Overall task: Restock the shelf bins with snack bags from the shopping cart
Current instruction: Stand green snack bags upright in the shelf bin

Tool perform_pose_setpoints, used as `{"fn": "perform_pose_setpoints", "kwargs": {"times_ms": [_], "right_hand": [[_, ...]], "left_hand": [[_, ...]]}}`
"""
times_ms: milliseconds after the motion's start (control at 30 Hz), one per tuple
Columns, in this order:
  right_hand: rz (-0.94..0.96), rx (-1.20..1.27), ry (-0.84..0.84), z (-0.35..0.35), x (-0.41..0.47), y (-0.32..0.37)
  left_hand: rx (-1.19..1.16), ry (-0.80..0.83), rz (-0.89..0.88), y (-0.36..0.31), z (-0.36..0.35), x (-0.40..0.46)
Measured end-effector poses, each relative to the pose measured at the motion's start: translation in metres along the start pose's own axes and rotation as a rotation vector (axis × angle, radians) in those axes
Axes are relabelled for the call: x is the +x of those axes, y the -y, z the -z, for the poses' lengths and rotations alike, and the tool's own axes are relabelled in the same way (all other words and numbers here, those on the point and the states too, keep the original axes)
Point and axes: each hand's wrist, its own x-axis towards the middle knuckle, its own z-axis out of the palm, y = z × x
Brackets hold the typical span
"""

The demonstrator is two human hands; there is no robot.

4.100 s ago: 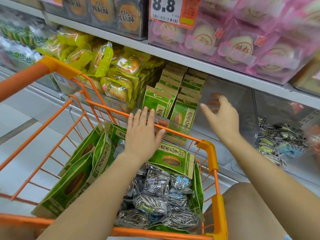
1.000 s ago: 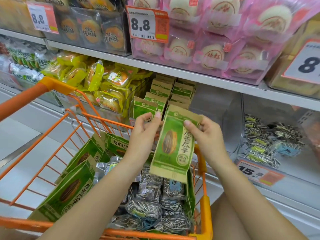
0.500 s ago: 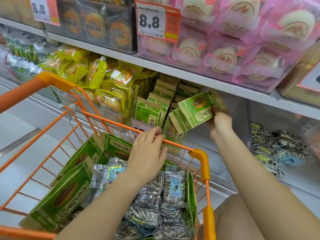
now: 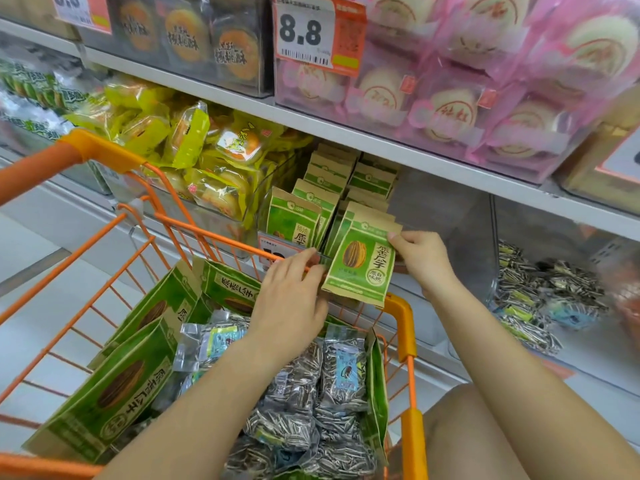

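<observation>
A green and tan sunflower seed bag stands upright at the front of the right row in a clear shelf bin. My right hand pinches its top right corner. My left hand touches its lower left edge with fingers curled round it, above the cart's front rim. More green bags stand in two rows in the bin. The orange shopping cart holds further green bags on the left and clear packs of striped seeds in the middle.
Yellow snack packs fill the bin to the left. A bin at the right holds striped seed packets. The shelf above carries pink pastry packs and an 8.8 price tag. My bare knee is right of the cart.
My right hand brought the green bag down from a tilted position and stood it upright at the front of the right row. My left hand rose from the cart to the bag's lower edge.
</observation>
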Motion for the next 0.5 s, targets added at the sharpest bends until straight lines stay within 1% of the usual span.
{"fn": "perform_pose_setpoints", "kwargs": {"times_ms": [67, 100, 167, 200, 233, 267, 300, 333, 367, 400, 433, 467, 500], "right_hand": [[0.026, -0.052, -0.040, 0.006, -0.002, -0.002], [0.032, -0.027, -0.067, 0.010, -0.002, -0.002], [0.051, 0.105, -0.155, 0.019, -0.002, -0.001], [0.057, 0.150, -0.182, 0.022, -0.001, -0.001], [0.063, 0.182, -0.182, 0.025, -0.004, 0.000], [0.083, 0.211, -0.154, 0.026, -0.012, 0.005], [0.110, 0.266, -0.103, 0.024, -0.023, 0.011], [0.139, 0.318, -0.037, 0.020, -0.035, 0.017], [0.161, 0.340, 0.040, 0.014, -0.045, 0.021], [0.184, 0.340, 0.105, 0.007, -0.053, 0.026], [0.202, 0.325, 0.140, 0.002, -0.059, 0.030], [0.216, 0.302, 0.126, -0.002, -0.059, 0.030], [0.203, 0.283, 0.068, -0.003, -0.056, 0.032]], "left_hand": [[-0.015, 0.003, 0.004, -0.001, 0.001, -0.001], [-0.028, 0.016, 0.010, -0.001, 0.001, -0.001], [-0.073, 0.026, 0.030, -0.002, 0.003, 0.000], [-0.138, 0.002, 0.052, -0.004, 0.007, 0.001], [-0.264, -0.031, 0.096, -0.007, 0.012, 0.002], [-0.455, -0.045, 0.157, -0.012, 0.019, 0.003], [-0.701, -0.026, 0.222, -0.017, 0.026, 0.004], [-0.944, 0.034, 0.283, -0.021, 0.031, 0.005], [-1.117, 0.106, 0.322, -0.025, 0.035, 0.006], [-1.202, 0.166, 0.335, -0.026, 0.034, 0.007], [-1.219, 0.196, 0.335, -0.025, 0.033, 0.008], [-1.197, 0.194, 0.334, -0.024, 0.033, 0.008], [-1.149, 0.162, 0.333, -0.022, 0.033, 0.007]]}}
